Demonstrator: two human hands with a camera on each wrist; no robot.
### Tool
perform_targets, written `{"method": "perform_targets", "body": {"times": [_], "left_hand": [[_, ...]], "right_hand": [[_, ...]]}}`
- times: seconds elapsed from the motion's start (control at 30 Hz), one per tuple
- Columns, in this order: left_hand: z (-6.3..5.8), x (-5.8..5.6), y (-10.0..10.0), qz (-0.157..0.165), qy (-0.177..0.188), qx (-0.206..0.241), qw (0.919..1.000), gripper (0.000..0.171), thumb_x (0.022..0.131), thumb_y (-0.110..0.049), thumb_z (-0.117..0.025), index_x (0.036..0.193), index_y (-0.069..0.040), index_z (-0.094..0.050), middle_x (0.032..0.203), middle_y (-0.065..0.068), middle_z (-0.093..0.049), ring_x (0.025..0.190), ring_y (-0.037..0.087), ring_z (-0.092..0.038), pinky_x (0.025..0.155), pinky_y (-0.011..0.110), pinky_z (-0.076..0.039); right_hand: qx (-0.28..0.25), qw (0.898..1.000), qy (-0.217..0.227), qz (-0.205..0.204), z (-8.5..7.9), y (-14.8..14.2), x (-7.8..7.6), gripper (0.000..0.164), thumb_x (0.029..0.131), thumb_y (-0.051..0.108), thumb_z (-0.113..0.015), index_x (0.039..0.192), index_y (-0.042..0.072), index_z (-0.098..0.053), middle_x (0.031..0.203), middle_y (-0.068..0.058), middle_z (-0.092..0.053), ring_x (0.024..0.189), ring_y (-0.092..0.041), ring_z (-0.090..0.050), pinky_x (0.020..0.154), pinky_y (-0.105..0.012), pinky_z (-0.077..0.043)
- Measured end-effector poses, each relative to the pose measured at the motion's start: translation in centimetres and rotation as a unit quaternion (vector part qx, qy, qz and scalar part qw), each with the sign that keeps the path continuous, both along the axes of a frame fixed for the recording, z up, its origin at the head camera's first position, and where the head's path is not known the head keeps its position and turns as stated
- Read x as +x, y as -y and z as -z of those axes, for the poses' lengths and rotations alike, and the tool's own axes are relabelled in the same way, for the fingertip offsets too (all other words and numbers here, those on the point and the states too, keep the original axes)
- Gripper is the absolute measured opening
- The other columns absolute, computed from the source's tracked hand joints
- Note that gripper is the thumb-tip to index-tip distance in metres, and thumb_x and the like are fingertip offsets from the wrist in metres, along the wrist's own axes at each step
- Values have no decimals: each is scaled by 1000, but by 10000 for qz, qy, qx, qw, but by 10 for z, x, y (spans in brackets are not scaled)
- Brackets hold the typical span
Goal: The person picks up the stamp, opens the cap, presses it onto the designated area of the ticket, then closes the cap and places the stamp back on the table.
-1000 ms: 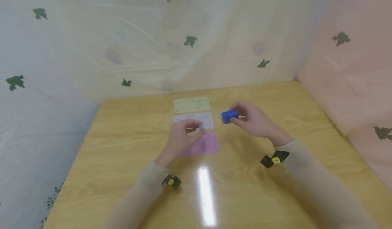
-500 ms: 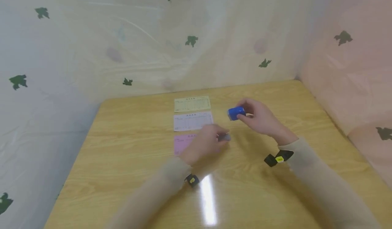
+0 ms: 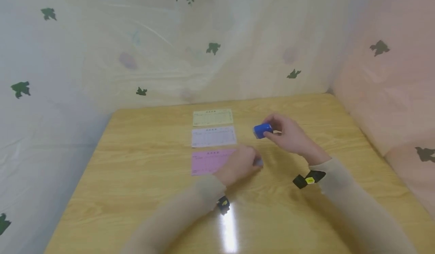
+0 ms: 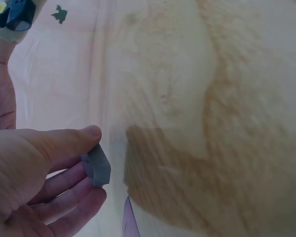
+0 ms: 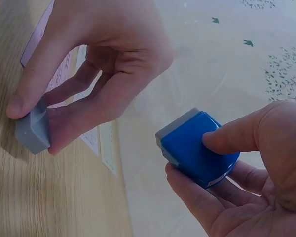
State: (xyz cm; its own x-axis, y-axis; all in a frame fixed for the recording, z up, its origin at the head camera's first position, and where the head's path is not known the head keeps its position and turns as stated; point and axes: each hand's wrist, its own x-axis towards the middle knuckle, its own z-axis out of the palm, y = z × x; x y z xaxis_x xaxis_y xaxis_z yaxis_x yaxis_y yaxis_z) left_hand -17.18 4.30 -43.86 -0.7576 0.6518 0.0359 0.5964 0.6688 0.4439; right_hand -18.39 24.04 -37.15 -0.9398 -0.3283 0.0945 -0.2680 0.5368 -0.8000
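Observation:
My right hand holds a blue stamp above the table, thumb on one side and fingers on the other. A light grey end of the stamp points left, toward the other hand, in the right wrist view. Lower and nearer, my left hand pinches a small grey cap between thumb and fingers. Cap and stamp are apart. Under the left hand and partly covered by it lies a pink printed slip. Behind it lie a pale lavender slip and a yellow slip, in a column.
The wooden table meets a patterned sheet at the back and sides. A bright light reflection shows on the near tabletop. Small dark devices sit on both wrists, such as the right wrist device.
My left hand has moved right and toward me with the grey cap, from over the slips to past the pink one's right edge. My right hand has shifted slightly right with the stamp.

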Motion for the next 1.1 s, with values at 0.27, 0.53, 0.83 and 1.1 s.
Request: {"method": "perform_targets", "body": {"times": [0.27, 0.53, 0.83, 1.1], "left_hand": [[4, 3, -7, 25, -229, -307, 9993, 5, 96, -21, -79, 93, -16, -80, 89, -4, -78, 80, 8, -69, 78, 17, -59], [3, 5, -6, 66, -359, -449, 9983, 7, 94, -23, -81, 95, -15, -81, 93, -1, -79, 84, 11, -71, 81, 17, -60], [-12, 4, 12, -509, 322, -173, 9980, 41, 91, -37, -85, 123, -13, -77, 126, 5, -78, 117, 21, -71, 105, 32, -59], [-45, -53, 107, -1780, 90, 549, 9825, 51, 97, -36, -78, 138, -7, -69, 143, 15, -70, 136, 33, -64, 119, 49, -52]], "right_hand": [[116, 9999, -29, 108, 2, -9, 3, 21, 103, 3, -67, 123, 1, -61, 128, -23, -70, 126, -43, -69, 106, -60, -58], [103, 9999, 66, 78, 4, -10, 5, 23, 103, 3, -66, 125, 0, -60, 129, -23, -69, 127, -43, -68, 107, -58, -58], [128, 9999, 79, 7, 8, -10, 5, 24, 104, 5, -66, 127, 0, -60, 130, -23, -69, 129, -44, -67, 108, -59, -58], [245, 9996, 114, 46, 5, -9, 2, 23, 104, 6, -66, 126, 1, -61, 127, -21, -71, 126, -40, -69, 107, -57, -58]]}}
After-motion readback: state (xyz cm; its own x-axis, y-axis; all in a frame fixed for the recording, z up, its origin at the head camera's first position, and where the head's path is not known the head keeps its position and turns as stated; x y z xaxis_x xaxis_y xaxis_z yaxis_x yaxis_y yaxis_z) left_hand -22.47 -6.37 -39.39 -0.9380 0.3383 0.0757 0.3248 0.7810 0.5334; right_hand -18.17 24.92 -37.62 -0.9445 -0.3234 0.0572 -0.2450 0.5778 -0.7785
